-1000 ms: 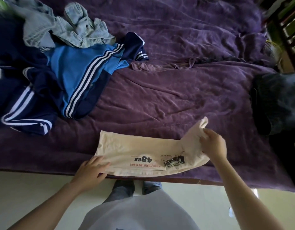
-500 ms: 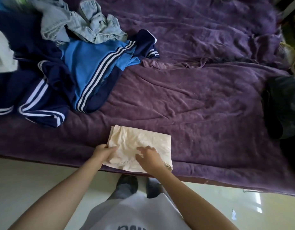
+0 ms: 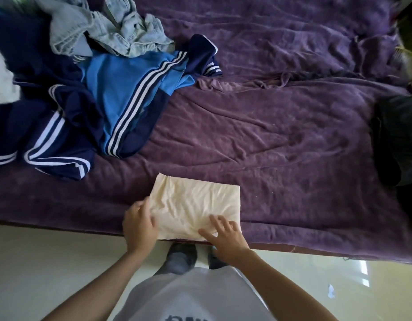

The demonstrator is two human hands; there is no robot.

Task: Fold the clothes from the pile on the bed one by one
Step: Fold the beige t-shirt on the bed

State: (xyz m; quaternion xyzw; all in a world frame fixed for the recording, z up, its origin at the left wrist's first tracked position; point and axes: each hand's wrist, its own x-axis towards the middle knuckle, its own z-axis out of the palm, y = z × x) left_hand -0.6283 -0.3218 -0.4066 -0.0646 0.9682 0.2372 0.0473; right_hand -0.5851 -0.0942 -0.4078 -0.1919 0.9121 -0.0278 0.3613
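1. One cream garment (image 3: 195, 205) lay folded into a compact rectangle at the near edge of the bed (image 3: 281, 135), just in front of us and well apart from the pile (image 3: 61, 117) at the far left.
2. Our right hand (image 3: 226, 237) lay spread on the near right corner, fingers straight and flat, pressing the cloth down.
3. Our left hand (image 3: 139, 224) sat at the left edge with the thumb over the fabric; we could not tell whether the fingers were tucked under and pinching.
4. We judged this the closing step for this piece: smoothing and squaring the last fold (the top showed creases).
5. The pile held a blue striped jacket (image 3: 131, 89) with pale denim (image 3: 112, 33) heaped behind it, none of it folded, so much of the task seemed left.
6. The next move, as we saw it, called for setting the cream piece aside without letting its layers slip, then drawing a single garment clear of the tangle.
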